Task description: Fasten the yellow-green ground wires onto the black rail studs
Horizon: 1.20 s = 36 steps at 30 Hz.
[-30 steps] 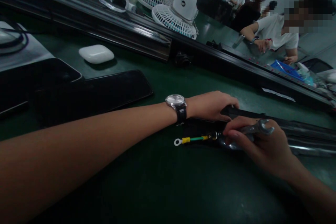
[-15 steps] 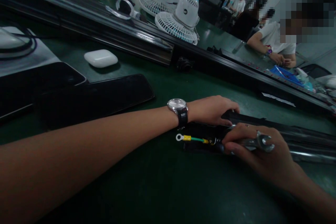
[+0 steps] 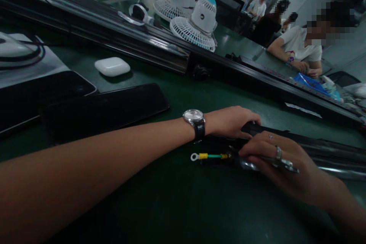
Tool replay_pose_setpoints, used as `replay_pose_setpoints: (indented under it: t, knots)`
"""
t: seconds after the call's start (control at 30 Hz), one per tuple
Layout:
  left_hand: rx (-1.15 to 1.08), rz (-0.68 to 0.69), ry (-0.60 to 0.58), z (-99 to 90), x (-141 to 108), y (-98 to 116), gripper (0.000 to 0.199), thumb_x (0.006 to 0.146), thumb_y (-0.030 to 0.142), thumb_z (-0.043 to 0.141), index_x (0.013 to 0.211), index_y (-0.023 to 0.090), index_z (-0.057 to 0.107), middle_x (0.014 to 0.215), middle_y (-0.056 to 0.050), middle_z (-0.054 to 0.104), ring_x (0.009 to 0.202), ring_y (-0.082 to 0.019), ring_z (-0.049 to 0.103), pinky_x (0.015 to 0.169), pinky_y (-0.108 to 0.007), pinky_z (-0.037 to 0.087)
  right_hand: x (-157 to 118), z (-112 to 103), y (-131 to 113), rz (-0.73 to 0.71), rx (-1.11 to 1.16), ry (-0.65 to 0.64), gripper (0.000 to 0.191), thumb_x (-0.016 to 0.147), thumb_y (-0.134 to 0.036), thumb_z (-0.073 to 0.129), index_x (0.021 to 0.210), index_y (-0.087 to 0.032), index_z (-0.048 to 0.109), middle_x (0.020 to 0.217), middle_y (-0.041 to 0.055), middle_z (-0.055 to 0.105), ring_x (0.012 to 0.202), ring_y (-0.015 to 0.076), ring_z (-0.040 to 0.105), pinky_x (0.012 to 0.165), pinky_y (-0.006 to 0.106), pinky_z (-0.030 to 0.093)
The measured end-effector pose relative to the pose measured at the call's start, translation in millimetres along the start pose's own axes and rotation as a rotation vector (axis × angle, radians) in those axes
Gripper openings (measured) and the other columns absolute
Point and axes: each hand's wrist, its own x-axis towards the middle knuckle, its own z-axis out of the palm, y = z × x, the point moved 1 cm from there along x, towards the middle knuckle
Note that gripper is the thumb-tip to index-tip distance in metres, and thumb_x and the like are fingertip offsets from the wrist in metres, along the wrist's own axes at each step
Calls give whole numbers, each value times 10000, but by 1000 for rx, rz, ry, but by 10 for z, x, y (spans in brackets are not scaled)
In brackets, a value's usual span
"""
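My left hand (image 3: 236, 121), with a watch on its wrist, is closed over the near end of a long black bar (image 3: 323, 145). Its fingers bend down the far side, partly out of sight. Just to its right, my right hand (image 3: 283, 160) grips an open-end wrench (image 3: 289, 166). The wrench's jaw end juts out past the fingers, seen nearly edge-on. A short green wire (image 3: 214, 156) with a yellow-sleeved ring terminal (image 3: 195, 156) sticks out leftward from the bar's end. My right fingers hide where the wrench's other end sits.
Black phone-like slabs (image 3: 114, 108) and a white rounded case (image 3: 112, 66) lie at left. A long dark rail (image 3: 154, 49) crosses behind. Beyond it stand white fans (image 3: 194, 32) and headphones (image 3: 140, 12). Another person (image 3: 300, 47) sits at the far right.
My right hand has rolled, turning the wrench from face-on to nearly edge-on. The ring terminal sits slightly lower in view. My left hand stays in place on the bar.
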Motion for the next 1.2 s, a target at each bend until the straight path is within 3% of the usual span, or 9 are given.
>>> replay_pose_setpoints:
  t: [0.3,0.63,0.83,0.93,1.07,1.2]
  knots:
    - [-35,21,13,2,-4,-8,365,870,161,739,1215,135,620,1129,-94,693,1024,-203,655,876,-288,473,-64,-69,-5,90,34,88,109,1009,-196,598,1102,-242,631,882,-2,694,765,149,640,727,284,490]
    - [-24,-2,20,18,16,-10,349,869,154,725,1206,166,636,1146,-80,702,1029,-204,657,876,-296,468,-48,-57,16,31,10,7,131,1001,-203,608,1128,-224,633,903,12,700,790,158,660,714,281,514]
    - [-9,-3,-5,4,20,-7,394,877,108,683,1263,146,617,1195,-98,687,1078,-204,646,910,-291,463,-48,-188,37,-53,27,-177,337,999,-84,514,1250,-265,647,1144,71,706,984,200,692,807,327,547]
    - [-21,10,7,2,16,-4,358,886,138,685,1238,157,626,1173,-88,692,1064,-202,649,904,-294,465,-67,-222,38,-58,71,-96,282,992,-132,571,1223,-268,660,1089,60,730,982,211,707,794,320,562]
    - [-28,19,18,8,7,-1,357,866,167,732,1209,152,632,1134,-83,698,1032,-201,653,879,-291,467,-93,-181,14,51,-7,77,166,971,-228,659,1130,-276,668,982,24,747,836,199,724,719,305,560]
    - [-9,11,9,5,6,4,380,863,149,731,1229,157,627,1148,-82,693,1040,-199,648,885,-287,464,-94,-101,-4,101,-51,107,115,979,-253,658,1090,-279,664,925,3,748,756,175,712,677,295,543]
